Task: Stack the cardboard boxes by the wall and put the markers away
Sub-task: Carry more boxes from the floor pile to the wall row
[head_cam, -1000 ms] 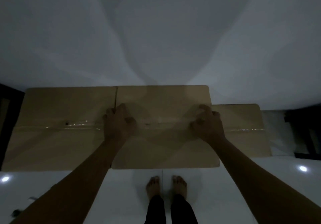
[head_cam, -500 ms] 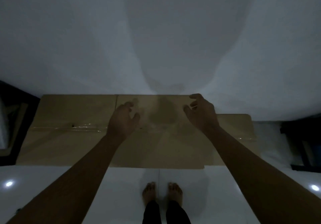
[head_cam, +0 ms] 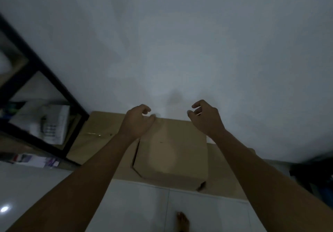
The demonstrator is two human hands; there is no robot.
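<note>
A tan cardboard box [head_cam: 173,152] lies on top of the other boxes against the white wall [head_cam: 180,42]. A taped lower box [head_cam: 97,134] shows to its left, and another lower box [head_cam: 227,177] shows to its right. My left hand [head_cam: 137,122] hovers over the top box's far left corner, fingers loosely curled and holding nothing. My right hand [head_cam: 205,116] hangs above the far right corner, also loosely curled and empty. No markers are visible.
A black shelf frame [head_cam: 43,80] stands at the left, with a white device [head_cam: 48,122] on its lower level. Papers [head_cam: 36,159] lie on the floor beside it. My bare foot [head_cam: 182,222] stands on the white tiled floor [head_cam: 137,208]. Something dark sits at the right edge [head_cam: 313,168].
Both hands have come off the top box, lifted and drifted toward the wall. The view has swung left and tilted, bringing the shelf into sight.
</note>
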